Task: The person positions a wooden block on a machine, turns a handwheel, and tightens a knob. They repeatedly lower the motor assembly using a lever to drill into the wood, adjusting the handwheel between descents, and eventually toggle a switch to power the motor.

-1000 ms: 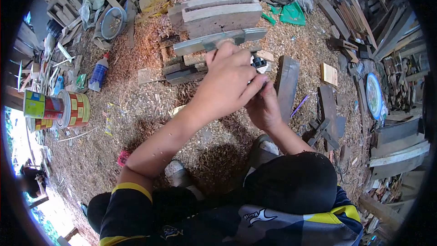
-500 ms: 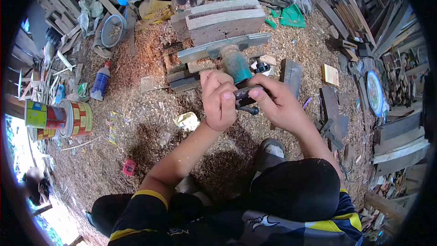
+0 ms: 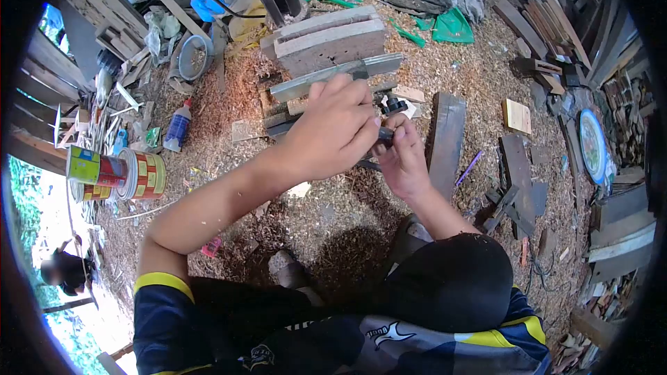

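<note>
A power tool with a long metal plate [image 3: 306, 86] and a round black knob [image 3: 394, 105] lies in front of me; it looks like an electric planer. My left hand [image 3: 330, 132] is closed over its near side, hiding the teal body. From under those fingers sticks out the end of a dark handle [image 3: 385, 135]. My right hand [image 3: 405, 167] pinches that end between thumb and fingers. Just beyond the plate stands a thick slotted timber block [image 3: 333, 48].
Wood shavings cover the ground [image 3: 229, 236]. A bottle [image 3: 178, 128] and stacked paint cans [image 3: 142, 175] stand on the left. Dark boards [image 3: 446, 142] and a purple stick [image 3: 470, 167] lie to the right. Another person [image 3: 66, 267] is outside at far left.
My left hand has rolled up and over the tool, its back now facing up, with the elbow swung out left. My right hand has dropped slightly and turned. The view has shifted a little.
</note>
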Tool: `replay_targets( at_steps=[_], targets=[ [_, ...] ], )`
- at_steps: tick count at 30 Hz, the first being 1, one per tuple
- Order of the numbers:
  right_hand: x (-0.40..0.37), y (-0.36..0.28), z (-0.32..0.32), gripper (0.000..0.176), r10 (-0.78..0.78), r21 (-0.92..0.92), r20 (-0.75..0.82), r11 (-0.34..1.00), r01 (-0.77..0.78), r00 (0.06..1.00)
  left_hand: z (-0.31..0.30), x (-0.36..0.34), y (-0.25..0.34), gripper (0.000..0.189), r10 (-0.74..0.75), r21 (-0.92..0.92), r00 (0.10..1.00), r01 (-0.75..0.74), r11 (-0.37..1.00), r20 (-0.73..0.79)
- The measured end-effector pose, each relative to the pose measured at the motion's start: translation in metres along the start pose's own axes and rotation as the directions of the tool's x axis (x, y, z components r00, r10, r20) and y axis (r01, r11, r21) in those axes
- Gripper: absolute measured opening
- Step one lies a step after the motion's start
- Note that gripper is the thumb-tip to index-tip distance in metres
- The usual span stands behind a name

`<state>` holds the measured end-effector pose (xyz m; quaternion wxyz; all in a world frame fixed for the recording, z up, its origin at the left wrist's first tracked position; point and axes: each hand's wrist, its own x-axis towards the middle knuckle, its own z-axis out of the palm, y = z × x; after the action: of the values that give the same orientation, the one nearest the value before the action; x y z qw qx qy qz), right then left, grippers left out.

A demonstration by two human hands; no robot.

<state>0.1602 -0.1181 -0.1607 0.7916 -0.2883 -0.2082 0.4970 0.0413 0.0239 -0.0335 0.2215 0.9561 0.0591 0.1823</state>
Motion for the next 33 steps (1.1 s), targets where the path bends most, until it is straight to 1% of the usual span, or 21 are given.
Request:
replay_targets(
  at_steps=[3,4,6,7,8,9,11,13,14,16,17,19,23,24,25,27,28,29,31,32,33],
  targets=[
    [-0.004,0.007,0.011,0.036,0.004,0.034,-0.048,0.999,-0.002,0.999,0.006,0.008,0.005,0.023,0.021,0.054,0.998,-0.024,0.998,0.064],
    [-0.002,0.013,0.002,0.041,-0.002,0.088,0.042,0.996,-0.002,0.999,0.008,0.011,0.005,0.024,-0.006,0.065,0.996,0.0,0.998,0.094],
    [-0.003,0.01,-0.001,0.04,0.042,0.094,0.032,0.995,-0.045,0.999,0.01,0.012,0.005,0.026,-0.039,0.076,0.992,0.029,0.997,0.122],
    [-0.003,0.007,-0.001,0.04,0.084,0.097,0.021,0.992,-0.085,0.996,0.012,0.01,0.006,0.028,-0.042,0.076,0.997,0.037,0.996,0.066],
    [-0.005,0.006,-0.002,0.04,0.089,0.096,0.019,0.991,-0.09,0.996,0.014,0.008,0.007,0.03,-0.045,0.075,0.999,0.044,0.996,0.01],
    [-0.006,0.005,-0.003,0.039,0.08,0.102,0.039,0.991,-0.084,0.996,0.016,0.007,0.007,0.03,-0.047,0.071,0.999,0.046,0.996,0.009],
    [-0.003,0.005,-0.007,0.039,0.075,0.103,0.061,0.991,-0.081,0.995,0.019,0.003,0.004,0.032,-0.051,0.09,0.996,0.057,0.994,-0.072],
    [0.001,0.009,-0.011,0.039,-0.017,-0.007,0.209,1.0,0.018,0.978,0.02,0.0,0.003,0.033,-0.066,0.061,0.995,0.071,0.996,-0.08],
    [0.0,0.008,-0.012,0.039,-0.007,-0.016,0.208,1.0,0.011,0.978,0.02,-0.002,0.001,0.034,-0.073,0.037,0.994,0.077,0.996,-0.084],
    [-0.004,0.004,-0.011,0.04,0.029,-0.177,0.144,0.984,-0.004,0.989,0.022,-0.002,-0.003,0.035,-0.058,-0.003,0.991,0.058,0.998,-0.119],
    [-0.006,0.004,-0.009,0.04,0.038,-0.184,0.143,0.983,-0.011,0.989,0.023,-0.003,-0.005,0.036,-0.036,-0.038,0.989,0.031,0.999,-0.143],
    [-0.009,0.003,-0.006,0.04,0.0,-0.208,0.053,0.978,0.011,0.999,0.023,-0.004,-0.006,0.037,-0.042,-0.046,0.988,0.035,0.998,-0.147],
    [-0.01,0.001,-0.006,0.043,0.042,-0.153,0.069,0.988,-0.031,0.997,0.026,-0.005,-0.009,0.038,-0.02,-0.123,0.978,-0.006,0.992,-0.208],
    [-0.01,-0.005,0.016,0.043,0.035,-0.208,-0.078,0.977,-0.05,0.996,0.027,-0.006,-0.009,0.038,-0.021,-0.145,0.973,-0.013,0.989,-0.232],
    [-0.01,-0.005,0.015,0.043,0.029,-0.217,-0.085,0.975,-0.047,0.996,0.028,-0.006,-0.01,0.038,-0.016,-0.153,0.972,-0.021,0.988,-0.235],
    [-0.008,-0.011,0.01,0.046,0.016,-0.339,0.014,0.941,-0.01,1.0,0.029,-0.009,-0.012,0.036,-0.024,-0.176,0.956,-0.029,0.984,-0.293],
    [-0.006,-0.015,0.011,0.05,0.018,-0.421,0.022,0.907,-0.007,1.0,0.029,-0.012,-0.014,0.033,-0.036,-0.196,0.96,-0.02,0.98,-0.278],
    [-0.006,-0.018,0.008,0.05,0.014,-0.431,0.014,0.902,-0.007,1.0,0.031,-0.015,-0.016,0.033,-0.033,-0.207,0.959,-0.027,0.978,-0.28],
    [-0.003,-0.027,0.009,0.055,0.001,-0.703,0.019,0.711,0.013,1.0,0.039,-0.02,-0.02,0.029,-0.038,-0.269,0.923,-0.073,0.96,-0.384],
    [-0.002,-0.032,0.011,0.056,-0.023,-0.764,0.06,0.642,0.061,0.998,0.041,-0.023,-0.023,0.029,-0.036,-0.277,0.921,-0.079,0.958,-0.389],
    [-0.001,-0.041,0.019,0.056,-0.027,-0.771,0.055,0.634,0.059,0.998,0.042,-0.027,-0.024,0.029,-0.045,-0.286,0.909,-0.083,0.955,-0.414]
  ],
)
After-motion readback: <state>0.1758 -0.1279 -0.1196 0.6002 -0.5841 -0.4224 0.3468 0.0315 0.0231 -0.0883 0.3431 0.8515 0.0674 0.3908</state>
